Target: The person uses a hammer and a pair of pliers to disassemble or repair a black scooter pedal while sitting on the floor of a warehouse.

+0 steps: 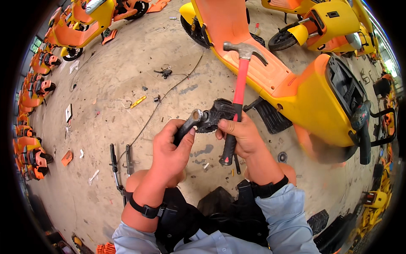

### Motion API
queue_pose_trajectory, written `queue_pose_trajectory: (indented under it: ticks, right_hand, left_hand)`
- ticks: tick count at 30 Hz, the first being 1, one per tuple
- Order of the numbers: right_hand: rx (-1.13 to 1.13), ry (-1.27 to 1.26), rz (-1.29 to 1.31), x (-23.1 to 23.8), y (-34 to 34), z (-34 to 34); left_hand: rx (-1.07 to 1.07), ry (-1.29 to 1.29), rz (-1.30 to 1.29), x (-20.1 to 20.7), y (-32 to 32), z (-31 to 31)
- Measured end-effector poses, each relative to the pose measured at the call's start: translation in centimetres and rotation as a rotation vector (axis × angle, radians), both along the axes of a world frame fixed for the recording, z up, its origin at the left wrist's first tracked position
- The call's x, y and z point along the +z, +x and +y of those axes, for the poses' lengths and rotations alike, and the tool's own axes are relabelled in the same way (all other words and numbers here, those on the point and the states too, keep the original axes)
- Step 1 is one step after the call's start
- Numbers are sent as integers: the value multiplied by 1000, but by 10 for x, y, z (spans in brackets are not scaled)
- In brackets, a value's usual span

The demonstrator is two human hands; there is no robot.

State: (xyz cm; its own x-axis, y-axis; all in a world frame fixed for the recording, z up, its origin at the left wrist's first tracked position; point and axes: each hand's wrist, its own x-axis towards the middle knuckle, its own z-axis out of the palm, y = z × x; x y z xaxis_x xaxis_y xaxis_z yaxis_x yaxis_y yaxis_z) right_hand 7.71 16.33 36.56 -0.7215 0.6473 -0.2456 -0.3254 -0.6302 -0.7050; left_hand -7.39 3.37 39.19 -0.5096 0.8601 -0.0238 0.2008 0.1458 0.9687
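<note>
My left hand (pixel 171 146) is closed around a dark metal crank arm (pixel 186 127), whose round end shows a bare metal hole. Joined to that arm is a black ridged pedal (pixel 220 112). A claw hammer (pixel 240 86) with a red and black handle stands head-up in my right hand (pixel 245 135). The thumb of that hand also presses against the pedal's right end; its other fingers are partly hidden behind the handle. Right of my hands stands a yellow and orange scooter (pixel 270 80), with a black pedal (pixel 274 116) low on its side.
A long black cable (pixel 167 95) crosses the concrete floor. A yellow-handled tool (pixel 138 101) and small black parts lie ahead on the left. Bolt cutters (pixel 114 163) rest beside my left knee. A cordless drill (pixel 360 116) sits by the scooter's rear. More scooters (pixel 78 29) line both sides.
</note>
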Motion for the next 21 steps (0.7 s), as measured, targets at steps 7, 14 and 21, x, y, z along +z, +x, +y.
queue_pose_trajectory:
  ticks: [7, 14, 21]
  right_hand:
    - [-20, 146, 212, -12, 5, 5]
    - [17, 286, 364, -14, 9, 10]
    - [-53, 208, 186, 2, 19, 7]
  left_hand:
    - [25, 91, -23, 5, 4, -1]
    - [-48, 88, -31, 11, 10, -5]
    - [-2, 60, -424, 13, 14, 0]
